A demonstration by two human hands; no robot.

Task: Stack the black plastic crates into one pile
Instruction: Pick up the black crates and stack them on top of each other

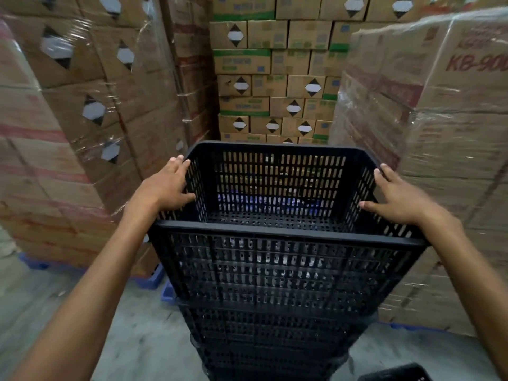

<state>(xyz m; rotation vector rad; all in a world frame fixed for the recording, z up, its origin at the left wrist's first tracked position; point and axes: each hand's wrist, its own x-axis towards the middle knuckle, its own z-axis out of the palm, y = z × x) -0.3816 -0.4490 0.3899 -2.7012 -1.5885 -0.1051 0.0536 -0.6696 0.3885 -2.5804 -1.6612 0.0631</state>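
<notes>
A tall pile of black slotted plastic crates (275, 325) stands on the floor in front of me. The top crate (283, 232) is empty and sits nested in the one below. My left hand (167, 185) grips its left rim, thumb inside the wall. On the right rim rests my right hand (398, 199), fingers spread along the outside and thumb over the edge. The corner of another black crate (395, 375) shows on the floor at the bottom right.
Shrink-wrapped pallets of cardboard boxes (82, 133) rise close on the left and right (445, 138), with more boxes (275, 78) behind the pile. Blue pallets (154, 279) edge the grey concrete floor (137, 339).
</notes>
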